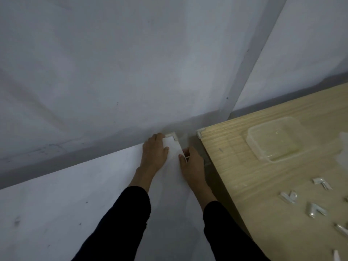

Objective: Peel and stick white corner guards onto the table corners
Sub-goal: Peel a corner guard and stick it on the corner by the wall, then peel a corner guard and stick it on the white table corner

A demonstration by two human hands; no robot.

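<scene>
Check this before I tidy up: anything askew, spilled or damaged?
Nothing stands out. Spare corner guards lie scattered on the wooden table near the plastic tub; both tables' far corners carry fitted guards.

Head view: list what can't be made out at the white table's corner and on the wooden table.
All in the head view:
- Small white piece: the right hand's fingers cover most of it; guard or backing unclear.
- White corner guard on the white table: the left hand hides its left end.
- Loose white guard: cut off by the bottom edge.
- Clear plastic container: blur hides any contents.
</scene>
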